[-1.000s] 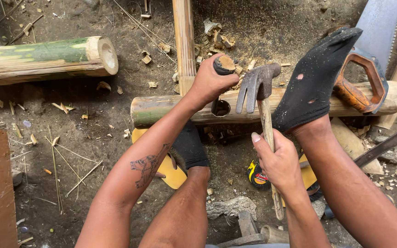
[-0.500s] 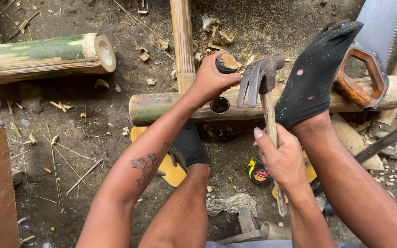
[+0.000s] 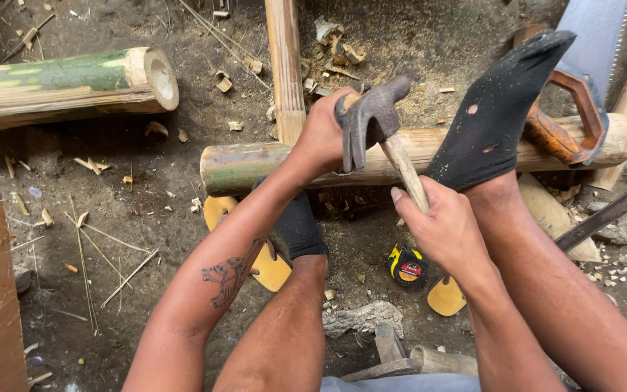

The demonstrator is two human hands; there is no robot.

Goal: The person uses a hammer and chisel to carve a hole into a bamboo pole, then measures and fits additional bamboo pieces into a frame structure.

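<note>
My right hand [image 3: 448, 232] is wrapped tight around the wooden handle of the claw hammer [image 3: 382, 134]. The handle's long axis runs up and away from my fingers, slanting left, and the dark metal head sits at the far end with its claws hanging downward. My left hand [image 3: 324, 138] is closed over something on top of the bamboo pole [image 3: 400, 156], right beside the hammer head; what it holds is hidden under my fingers. The pole lies crosswise beyond both hands, its long axis left to right. My black-socked foot [image 3: 498, 116] presses on it just right of the hammer.
</note>
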